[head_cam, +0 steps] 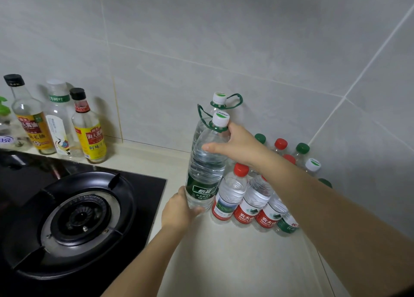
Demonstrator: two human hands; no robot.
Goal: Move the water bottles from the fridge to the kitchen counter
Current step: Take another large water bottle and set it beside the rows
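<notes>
— Tiled kitchen corner, pale bench [235, 263]. Hands?
— Left hand [180, 209] grips the base of the upright big water bottle [205, 169]; right hand [239, 145] wraps its shoulder.
— Advice?
— Seat it flat beside the small bottles [244, 198], away from the gas burner [78, 218], before letting go.

We see our own two arms bare all the way from the fingers back to the edge of the picture. Our left hand [179, 209] shows us its back, rounded and smooth, with the knuckles only faintly marked, and our left forearm [143, 254] behind it is slim and even. Our right hand [237, 144] is likewise bare, and its thumbnail [205, 148] is short and rounded. Our right forearm [324, 209] looks far broader than the left one, being nearer the wide-angle lens. Whether a sleeve begins higher up we cannot tell.
</notes>
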